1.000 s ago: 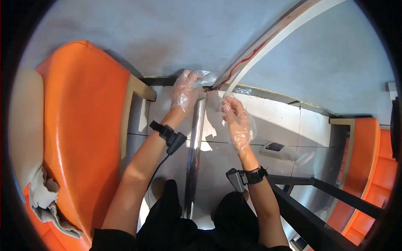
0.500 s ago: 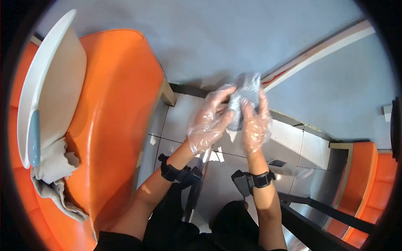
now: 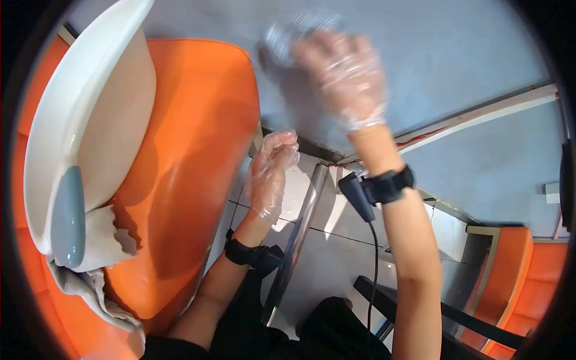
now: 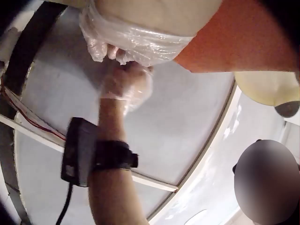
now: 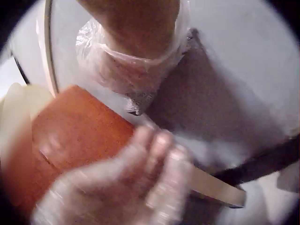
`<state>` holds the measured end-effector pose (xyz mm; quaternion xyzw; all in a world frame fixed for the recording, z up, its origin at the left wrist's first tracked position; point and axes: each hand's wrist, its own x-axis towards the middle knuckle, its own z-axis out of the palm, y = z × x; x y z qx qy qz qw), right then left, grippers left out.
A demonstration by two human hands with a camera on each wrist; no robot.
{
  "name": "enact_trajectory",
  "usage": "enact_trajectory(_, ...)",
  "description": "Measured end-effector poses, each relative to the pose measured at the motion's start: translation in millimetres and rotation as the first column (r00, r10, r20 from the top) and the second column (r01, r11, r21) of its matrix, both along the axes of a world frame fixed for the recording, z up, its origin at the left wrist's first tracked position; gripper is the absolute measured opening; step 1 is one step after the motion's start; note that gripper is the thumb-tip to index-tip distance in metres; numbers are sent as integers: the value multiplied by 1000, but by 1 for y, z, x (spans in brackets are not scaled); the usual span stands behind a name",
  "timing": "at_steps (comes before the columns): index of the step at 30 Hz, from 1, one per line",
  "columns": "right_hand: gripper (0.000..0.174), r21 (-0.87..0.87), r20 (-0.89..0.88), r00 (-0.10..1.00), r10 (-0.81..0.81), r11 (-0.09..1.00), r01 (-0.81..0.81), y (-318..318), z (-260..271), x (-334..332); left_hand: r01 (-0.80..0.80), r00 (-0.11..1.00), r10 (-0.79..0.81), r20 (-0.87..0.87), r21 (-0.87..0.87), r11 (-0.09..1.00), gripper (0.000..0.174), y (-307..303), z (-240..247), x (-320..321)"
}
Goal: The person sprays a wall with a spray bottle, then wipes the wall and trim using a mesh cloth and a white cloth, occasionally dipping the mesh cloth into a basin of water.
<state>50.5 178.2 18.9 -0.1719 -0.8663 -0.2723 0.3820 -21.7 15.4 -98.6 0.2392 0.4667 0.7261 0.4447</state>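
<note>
My right hand (image 3: 351, 78), in a clear plastic glove, grips a silvery mesh pad (image 3: 282, 39) at the grey wall; both are blurred. In the right wrist view the pad (image 5: 140, 102) sticks out from under the gloved right hand (image 5: 133, 70). Lower down, beside the orange seat, my gloved left hand (image 3: 270, 177) hangs with its fingers loosely bent and nothing in it. That left hand (image 5: 122, 183) also shows below the pad in the right wrist view.
On the left, a white basin (image 3: 84, 114) with a grey-blue handle stands on the orange seat (image 3: 198, 132) by a grey cloth (image 3: 96, 294). A metal pole (image 3: 303, 222) lies between the legs. White trim (image 3: 504, 108) with red wire runs along the wall (image 3: 456, 54). Dark bars (image 3: 480, 324) stand at lower right.
The pad, between both hands half a second ago, has gone up and left with my right hand. My left hand has let go and moved down and left. The view has shifted leftward.
</note>
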Motion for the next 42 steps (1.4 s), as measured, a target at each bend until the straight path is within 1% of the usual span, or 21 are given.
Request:
enact_trajectory(3,15,-261,377,923,82,965,21,-6,-68,-11,-33,999,33,27,-5,999,20,3,6,-1)
enact_trajectory(4,15,-296,375,921,100,955,17,-4,-87,-7,-73,997,74,38,-23,997,18,4,9,0)
enact_trajectory(6,16,-334,386,917,96,942,42,-4,-91,6,-87,995,88,43,-29,996,17,5,4,-1)
enact_trajectory(9,20,-295,242,970,32,954,42,-3,-71,4,-97,994,98,58,-14,995,17,4,-6,-5)
enact_trajectory(11,23,-163,144,990,-13,986,37,-5,-32,-3,-90,994,90,62,8,996,16,3,-9,-7)
enact_trajectory(14,29,27,-187,978,89,996,-86,-3,19,-19,-12,999,13,50,-13,1000,15,2,-8,-4)
enact_trajectory(17,29,63,-177,979,103,994,-93,1,18,-30,8,997,-6,76,-21,1000,15,-1,-3,-2)
enact_trajectory(18,22,44,-108,991,77,996,-72,1,6,-33,12,997,-10,75,-26,1000,15,-2,-2,-2)
enact_trajectory(20,13,-54,136,989,49,998,-42,-6,-9,-30,14,998,-10,55,-69,998,15,-2,2,-1)
enact_trajectory(21,9,-118,192,980,49,993,-26,-6,-20,-32,16,999,-13,49,-71,997,15,-2,3,-1)
enact_trajectory(22,9,-118,188,981,48,993,-26,-5,-28,-30,9,999,-6,38,-72,997,15,-2,3,-2)
enact_trajectory(25,10,-226,326,942,83,974,-8,-6,-34,-23,0,999,3,38,-80,997,16,-1,4,-1)
enact_trajectory(27,13,-221,259,963,75,975,-16,-2,-26,-19,-3,998,9,57,-97,995,17,-1,1,-2)
enact_trajectory(28,18,-133,199,980,31,991,-4,-2,-16,-19,30,997,-20,77,-128,991,18,0,0,-1)
enact_trajectory(30,36,-37,21,999,37,999,-36,5,7,-20,70,994,-55,90,-168,983,24,0,-15,11)
enact_trajectory(32,43,125,-149,982,116,987,-98,9,34,-21,153,988,-151,28,-232,961,26,-4,-28,29)
enact_trajectory(34,46,156,-160,985,67,987,-42,3,42,-19,298,954,-297,43,-236,925,25,-8,-39,51)
enact_trajectory(36,24,132,-82,992,93,988,-81,9,26,-26,412,910,-409,62,-225,883,21,-11,-44,66)
enact_trajectory(37,36,33,-9,1000,7,999,-7,1,17,-23,411,911,-409,59,-231,882,21,-13,-45,70)
enact_trajectory(40,22,-93,184,983,25,996,-8,-2,-32,-10,434,900,-425,94,-279,857,19,-17,-53,69)
enact_trajectory(42,22,-192,290,957,25,981,32,-6,-59,8,267,961,-276,-2,-238,934,19,-20,-59,65)
